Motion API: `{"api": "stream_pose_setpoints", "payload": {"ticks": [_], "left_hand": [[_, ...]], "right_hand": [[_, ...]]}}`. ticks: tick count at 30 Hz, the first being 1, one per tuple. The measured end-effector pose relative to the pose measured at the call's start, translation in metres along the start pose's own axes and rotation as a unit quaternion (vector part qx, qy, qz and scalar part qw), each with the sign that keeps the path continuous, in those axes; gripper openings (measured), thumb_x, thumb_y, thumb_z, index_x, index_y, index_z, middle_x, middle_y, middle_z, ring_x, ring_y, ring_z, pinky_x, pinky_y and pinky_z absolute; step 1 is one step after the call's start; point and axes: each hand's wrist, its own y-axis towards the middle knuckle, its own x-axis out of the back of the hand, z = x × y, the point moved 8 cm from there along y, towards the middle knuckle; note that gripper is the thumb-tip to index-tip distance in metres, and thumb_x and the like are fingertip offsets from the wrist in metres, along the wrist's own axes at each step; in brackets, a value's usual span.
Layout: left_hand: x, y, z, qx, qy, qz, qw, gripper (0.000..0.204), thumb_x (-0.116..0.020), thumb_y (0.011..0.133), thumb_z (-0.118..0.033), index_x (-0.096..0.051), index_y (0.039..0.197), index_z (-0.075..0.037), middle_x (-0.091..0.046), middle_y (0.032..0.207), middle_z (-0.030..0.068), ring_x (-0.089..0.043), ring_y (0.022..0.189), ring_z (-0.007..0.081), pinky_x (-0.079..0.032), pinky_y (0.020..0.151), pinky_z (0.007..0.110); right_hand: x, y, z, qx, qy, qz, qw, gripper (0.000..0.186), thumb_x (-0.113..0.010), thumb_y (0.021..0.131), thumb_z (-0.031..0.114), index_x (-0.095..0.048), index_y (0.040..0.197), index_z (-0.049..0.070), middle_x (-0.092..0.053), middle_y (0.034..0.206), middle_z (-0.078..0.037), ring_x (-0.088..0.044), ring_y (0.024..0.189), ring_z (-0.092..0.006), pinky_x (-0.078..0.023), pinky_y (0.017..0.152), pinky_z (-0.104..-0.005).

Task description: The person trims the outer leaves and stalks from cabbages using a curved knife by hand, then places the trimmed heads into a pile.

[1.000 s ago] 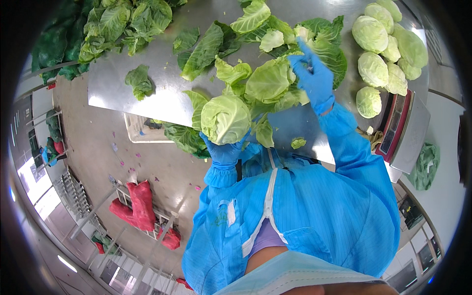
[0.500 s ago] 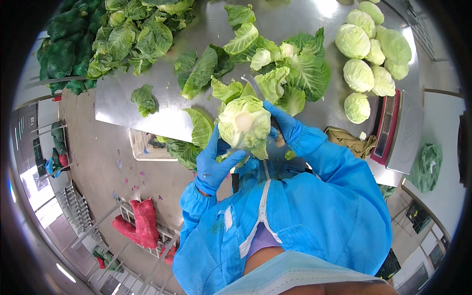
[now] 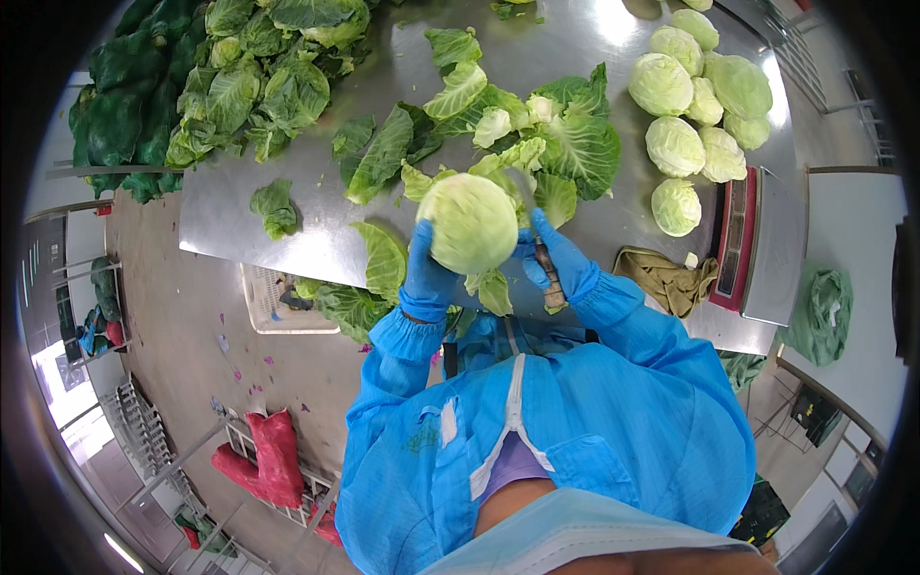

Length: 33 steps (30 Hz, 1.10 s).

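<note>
Green cabbage (image 3: 470,222) resting against left hand (image 3: 430,278); knife (image 3: 547,264) in right hand (image 3: 570,261).

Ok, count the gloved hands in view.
2: the left hand, holding the cabbage head at its left side, and the right hand, to the head's right, gripping a knife. No others show.

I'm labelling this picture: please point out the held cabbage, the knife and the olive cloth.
Held cabbage (image 3: 469,223), head view: middle of its rounded side.
Knife (image 3: 549,272), head view: its handle.
Olive cloth (image 3: 665,280), head view: its crumpled middle.
</note>
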Motion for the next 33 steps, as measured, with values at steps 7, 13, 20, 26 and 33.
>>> {"api": "stream_pose_setpoints", "payload": {"ticks": [7, 13, 20, 26, 33], "left_hand": [[-0.053, 0.037, -0.009, 0.09, -0.257, 0.12, 0.955, 0.081, -0.041, 0.088, -0.069, -0.027, 0.15, -0.018, -0.028, 0.153, 0.0166, -0.03, 0.137, 0.044, -0.027, 0.11, 0.063], [-0.099, 0.07, 0.009, 0.158, -0.276, 0.123, 0.94, 0.094, -0.05, 0.077, -0.078, -0.032, 0.148, -0.019, -0.033, 0.149, 0.02, -0.033, 0.134, 0.0484, -0.028, 0.109, 0.063], [-0.123, 0.106, 0.034, 0.157, -0.3, 0.053, 0.939, 0.072, -0.054, 0.083, -0.061, -0.045, 0.14, -0.017, -0.043, 0.144, 0.0133, -0.04, 0.13, 0.0453, -0.031, 0.109, 0.059], [-0.14, 0.118, 0.058, 0.178, -0.332, 0.135, 0.916, 0.061, -0.043, 0.095, -0.052, -0.039, 0.146, -0.018, -0.038, 0.151, 0.0083, -0.032, 0.141, 0.0353, -0.03, 0.112, 0.051], [-0.136, 0.098, 0.065, 0.237, -0.438, 0.25, 0.831, 0.064, -0.036, 0.097, -0.052, -0.029, 0.15, -0.016, -0.029, 0.156, 0.009, -0.026, 0.145, 0.0255, -0.026, 0.114, 0.047]], "right_hand": [[0.069, -0.025, 0.045, 0.179, -0.134, -0.22, 0.95, 0.039, -0.058, 0.092, 0.016, -0.057, 0.129, 0.003, -0.067, 0.12, -0.007, -0.059, 0.048, -0.0112, -0.045, 0.042, -0.0219], [0.107, -0.039, 0.047, 0.231, -0.111, -0.266, 0.929, 0.035, -0.06, 0.092, 0.014, -0.062, 0.126, 0.008, -0.068, 0.117, -0.005, -0.062, 0.051, -0.0135, -0.045, 0.04, -0.0232], [0.117, -0.054, 0.025, 0.24, -0.146, -0.291, 0.915, 0.038, -0.059, 0.093, 0.015, -0.057, 0.131, 0.008, -0.068, 0.117, -0.005, -0.062, 0.052, -0.0112, -0.047, 0.043, -0.0218], [0.105, -0.08, 0.032, 0.273, -0.106, -0.285, 0.913, 0.038, -0.057, 0.095, 0.015, -0.055, 0.132, 0.005, -0.067, 0.118, -0.007, -0.06, 0.057, -0.0066, -0.047, 0.048, -0.0184], [0.055, -0.1, 0.1, 0.353, -0.155, -0.286, 0.878, 0.036, -0.052, 0.097, 0.013, -0.056, 0.132, 0.008, -0.069, 0.114, -0.007, -0.056, 0.055, -0.0039, -0.047, 0.049, -0.0183]]}}
